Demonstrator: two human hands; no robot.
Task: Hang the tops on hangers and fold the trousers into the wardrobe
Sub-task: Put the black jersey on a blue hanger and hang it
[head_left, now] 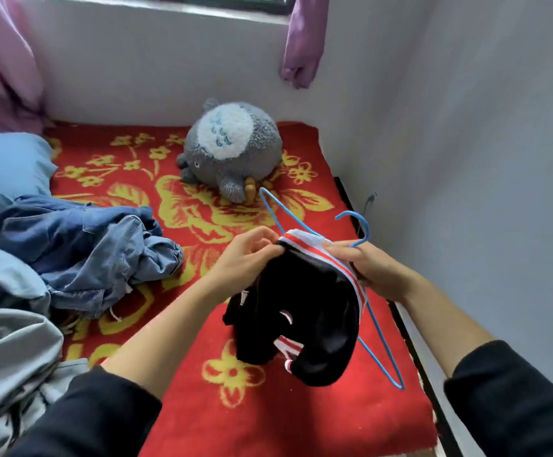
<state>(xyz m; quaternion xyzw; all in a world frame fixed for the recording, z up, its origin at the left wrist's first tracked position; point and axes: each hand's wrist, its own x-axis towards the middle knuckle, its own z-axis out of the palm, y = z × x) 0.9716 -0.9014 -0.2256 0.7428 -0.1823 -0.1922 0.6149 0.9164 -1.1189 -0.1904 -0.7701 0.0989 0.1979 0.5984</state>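
Observation:
A black top (304,311) with a white-and-red striped collar hangs bunched above the bed. A blue wire hanger (364,225) passes through its collar, with one arm poking out toward the plush toy and the other reaching down to the lower right. My left hand (248,255) pinches the collar's left edge. My right hand (370,268) grips the collar's right side together with the hanger near its hook. Blue denim trousers (97,249) lie crumpled on the bed to the left.
The bed carries a red blanket with yellow flowers (202,212). A grey plush toy (232,146) sits at the far end, a blue pillow (8,169) at the left, grey clothes (8,351) at the lower left. White walls close in behind and to the right.

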